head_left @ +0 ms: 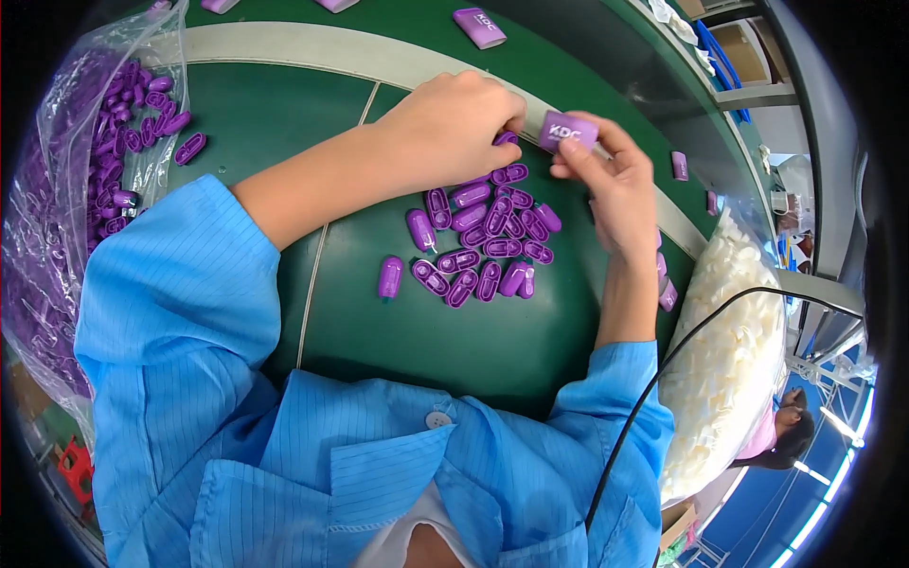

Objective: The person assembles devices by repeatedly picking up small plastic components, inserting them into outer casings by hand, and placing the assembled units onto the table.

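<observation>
At the far left, a clear plastic bag (66, 189) bulges with small purple plastic pieces, and a few of them spill out of its mouth onto the green surface (265, 123). One loose purple piece (190, 148) lies just beside the bag. The blue sleeve (170, 284) of the left arm crosses the surface from the lower left. The left hand (453, 121) rests knuckles-up at the top of a pile of purple pieces (483, 241) spread in the middle of the surface; its fingers are curled down onto the pile and hidden under the hand, so I cannot tell whether they hold anything. A single piece (390, 278) lies a little apart on the pile's left side. Just beside the left hand, the right hand (611, 185) holds a purple cap (568, 131) with white lettering, its fingers pinched on the cap above the pile's upper right edge. Another such cap (479, 27) lies farther up the surface. To the right, a bag of white parts (729, 341) sits at the edge, crossed by a black cable (663, 364).
</observation>
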A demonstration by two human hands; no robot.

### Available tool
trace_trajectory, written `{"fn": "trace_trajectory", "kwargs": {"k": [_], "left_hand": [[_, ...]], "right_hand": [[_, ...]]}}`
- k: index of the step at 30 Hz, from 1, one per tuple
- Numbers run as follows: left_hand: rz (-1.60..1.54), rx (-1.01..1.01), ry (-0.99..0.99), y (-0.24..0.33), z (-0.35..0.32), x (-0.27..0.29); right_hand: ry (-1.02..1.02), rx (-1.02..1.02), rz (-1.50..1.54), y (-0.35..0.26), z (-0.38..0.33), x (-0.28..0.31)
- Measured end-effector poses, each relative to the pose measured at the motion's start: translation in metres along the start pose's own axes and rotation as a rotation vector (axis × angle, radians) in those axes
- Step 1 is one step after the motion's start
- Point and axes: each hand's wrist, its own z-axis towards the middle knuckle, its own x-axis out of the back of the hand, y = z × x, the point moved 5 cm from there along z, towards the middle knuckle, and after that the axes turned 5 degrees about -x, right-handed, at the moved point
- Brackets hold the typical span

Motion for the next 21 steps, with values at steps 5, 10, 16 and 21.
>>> {"fn": "trace_trajectory", "kwargs": {"k": [5, 10, 16, 21], "left_hand": [[-0.286, 0.15, 0.129, -0.01, -0.004, 0.011], [-0.685, 0.23, 0.157, -0.025, -0.002, 0.004], [-0.827, 0.283, 0.097, -0.027, -0.004, 0.004], [-0.879, 0.31, 0.084, -0.029, -0.005, 0.003]], "right_hand": [[-0.05, -0.117, 0.247, 0.013, -0.002, -0.017], [-0.017, -0.054, 0.213, 0.013, 0.012, -0.025], [-0.011, -0.041, 0.266, 0.015, 0.012, -0.025], [-0.037, -0.039, 0.299, 0.01, 0.007, -0.026]]}}
